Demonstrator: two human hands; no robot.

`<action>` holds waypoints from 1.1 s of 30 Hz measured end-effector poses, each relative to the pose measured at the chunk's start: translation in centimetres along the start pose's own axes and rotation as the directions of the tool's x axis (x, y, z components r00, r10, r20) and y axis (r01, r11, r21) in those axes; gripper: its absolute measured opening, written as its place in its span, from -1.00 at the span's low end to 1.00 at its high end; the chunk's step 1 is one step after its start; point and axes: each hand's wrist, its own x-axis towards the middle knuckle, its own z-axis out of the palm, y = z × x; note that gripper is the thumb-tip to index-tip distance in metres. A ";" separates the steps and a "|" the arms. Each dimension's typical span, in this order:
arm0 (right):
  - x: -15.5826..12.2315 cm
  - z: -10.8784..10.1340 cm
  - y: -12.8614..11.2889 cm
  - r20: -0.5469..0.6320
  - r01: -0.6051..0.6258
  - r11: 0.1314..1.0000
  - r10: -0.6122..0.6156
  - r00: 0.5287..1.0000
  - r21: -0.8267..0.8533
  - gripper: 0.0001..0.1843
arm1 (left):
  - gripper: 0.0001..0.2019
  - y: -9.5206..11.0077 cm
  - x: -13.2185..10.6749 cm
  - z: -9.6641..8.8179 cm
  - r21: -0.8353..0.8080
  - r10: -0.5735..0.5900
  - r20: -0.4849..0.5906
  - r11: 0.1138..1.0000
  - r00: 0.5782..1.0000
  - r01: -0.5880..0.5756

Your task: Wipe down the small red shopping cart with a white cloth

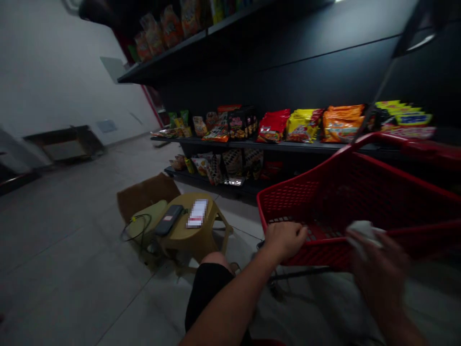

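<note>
A low olive plastic stool (189, 235) keeps two flat things off the floor: a dark phone case (168, 219) and a blurred white card (197, 213). Behind, three black shelves (288, 146) display rows of snack packets. The left hand (284, 241) curls over the rim of a red mesh shopping cart (360, 192), steadying it, while the blurred right hand (378, 274) pinches one crumpled white cloth (363, 234) above the rim.

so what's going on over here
A person stands at a red mesh shopping cart, the left hand curled over its near rim and the right hand holding a crumpled white cloth at the rim. Ahead, dark shelves carry bright snack packets. To the left, a low olive stool holds a dark case and a blurred white card.
</note>
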 end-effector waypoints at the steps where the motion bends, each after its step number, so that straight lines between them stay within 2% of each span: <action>1: -0.5 1.1 0.2 0.057 0.107 0.994 -0.105 0.993 -0.038 -0.72 | -0.56 0.1 0.0 -0.1 0.010 -0.010 0.002 1.000 1.000 0.010; 3: -0.9 2.2 0.9 0.216 0.267 0.962 -0.249 0.944 -0.059 -0.62 | -0.54 -0.1 0.3 -0.2 0.015 0.015 0.016 1.000 1.000 -0.015; 5: 0.2 1.3 2.1 0.318 0.306 0.945 -0.256 0.913 -0.118 -0.53 | -0.54 -0.4 1.0 -0.2 0.018 0.042 0.033 0.999 0.999 -0.042; 6: 1.2 0.2 2.9 0.328 0.294 0.942 -0.229 0.916 -0.163 -0.51 | -0.55 -0.6 1.4 -0.1 0.019 0.053 0.043 0.998 0.998 -0.054; 8: 4.0 -2.7 4.8 0.257 0.223 0.936 -0.153 0.954 -0.273 -0.51 | -0.57 -0.7 2.0 0.0 0.020 0.065 0.065 0.998 0.996 -0.066; 10: 6.7 -5.5 6.6 0.105 0.118 0.926 -0.086 0.991 -0.359 -0.54 | -0.56 -0.7 2.2 0.1 0.024 0.071 0.075 0.997 0.995 -0.073; 12: 8.5 -7.0 7.8 -0.041 0.023 0.920 -0.043 0.998 -0.391 -0.58 | -0.56 -0.5 2.0 0.2 0.026 0.061 0.082 0.998 0.995 -0.063; 13: 8.8 -7.0 7.9 -0.101 -0.017 0.922 -0.024 0.995 -0.388 -0.59 | -0.56 -0.4 1.9 0.3 0.026 0.054 0.084 0.998 0.995 -0.056; 15: 7.8 -5.6 7.2 -0.159 -0.067 0.934 0.011 0.987 -0.352 -0.59 | -0.56 0.0 1.8 0.4 0.020 0.040 0.093 0.999 0.995 -0.042; 17: 5.0 -3.0 5.5 -0.119 -0.044 0.955 0.009 0.993 -0.293 -0.57 | -0.57 0.3 1.7 0.5 0.013 0.032 0.105 0.999 0.994 -0.033; 18: 3.4 -1.6 4.6 -0.058 0.005 0.966 -0.021 0.998 -0.259 -0.55 | -0.57 0.4 1.8 0.6 0.011 0.031 0.112 0.999 0.993 -0.033; 19: 1.8 -0.3 3.8 0.039 0.113 0.969 -0.107 0.993 -0.218 -0.54 | -0.57 0.4 1.8 0.6 0.014 0.031 0.119 0.999 0.992 -0.033; 21: -0.3 1.2 3.2 0.234 0.343 0.930 -0.306 0.923 -0.136 -0.53 | -0.57 0.2 1.9 0.6 0.027 0.029 0.122 0.999 0.992 -0.032; 22: -0.6 1.2 3.5 0.296 0.419 0.901 -0.373 0.879 -0.110 -0.52 | -0.57 0.1 2.0 0.6 0.033 0.028 0.119 0.999 0.992 -0.033; 23: -0.3 0.6 4.3 0.323 0.452 0.885 -0.399 0.858 -0.108 -0.52 | -0.57 -0.1 2.1 0.6 0.035 0.029 0.116 0.999 0.993 -0.033; 24: 0.5 -0.6 5.5 0.309 0.442 0.887 -0.387 0.869 -0.132 -0.53 | -0.57 -0.2 2.2 0.6 0.033 0.024 0.113 0.999 0.993 -0.028; 25: 1.9 -2.1 6.9 0.256 0.394 0.902 -0.345 0.903 -0.175 -0.54 | -0.57 -0.4 2.3 0.7 0.028 0.019 0.110 0.999 0.994 -0.022; 27: 5.3 -5.8 9.8 0.032 0.195 0.944 -0.194 0.980 -0.267 -0.58 | -0.57 -0.6 2.5 0.7 0.013 0.011 0.114 1.000 0.993 -0.012; 28: 7.0 -7.5 10.9 -0.118 0.076 0.954 -0.115 0.986 -0.289 -0.58 | -0.57 -0.6 2.7 0.8 0.005 0.005 0.121 1.000 0.993 -0.006; 30: 9.6 -9.9 12.2 -0.333 -0.072 0.957 -0.027 0.943 -0.282 -0.55 | -0.56 -0.6 2.8 0.9 -0.007 -0.001 0.134 1.000 0.991 0.002; 31: 10.2 -10.3 12.4 -0.369 -0.096 0.957 -0.012 0.929 -0.273 -0.52 | -0.56 -0.6 2.9 0.9 -0.012 -0.002 0.137 1.000 0.991 0.004; 33: 9.8 -9.5 12.4 -0.333 -0.092 0.962 0.002 0.943 -0.257 -0.46 | -0.56 -0.5 3.0 0.9 -0.019 -0.003 0.143 1.000 0.990 0.006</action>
